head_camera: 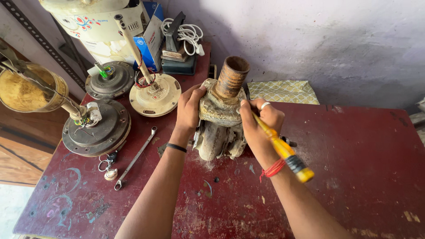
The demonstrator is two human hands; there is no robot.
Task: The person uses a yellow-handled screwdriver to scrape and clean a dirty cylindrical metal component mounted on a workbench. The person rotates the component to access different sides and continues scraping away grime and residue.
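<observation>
1. Left hand (189,108) is wrapped around the top flange of the old pump body (220,128), fingers curled shut on its edge, bracing it upright on the maroon table (354,177)
2. Right hand (261,121) is closed around a yellow-handled screwdriver (283,150), shaft angled up toward the pump's upper right side; the tip is hidden behind the fingers, so I cannot tell exactly what it sits in
3. To do this well, I'd judge: keep the left grip firm so the casting doesn't rock, keep the driver in line with the fastener, press in before turning, since a corroded screw head strips easily
4. A slip here would send the tip toward the left thumb, so keep that hand clear of the driver's line
5. The pump stands near the middle of the table, between both hands, its rusty brown pipe stub (231,76) pointing up
6. Its casing looks caked in pale grime and corrosion, paint worn, surfaces rough and pitted
7. To the left lie a long spanner (135,158) and three dismantled fan motors, well apart from the work
</observation>
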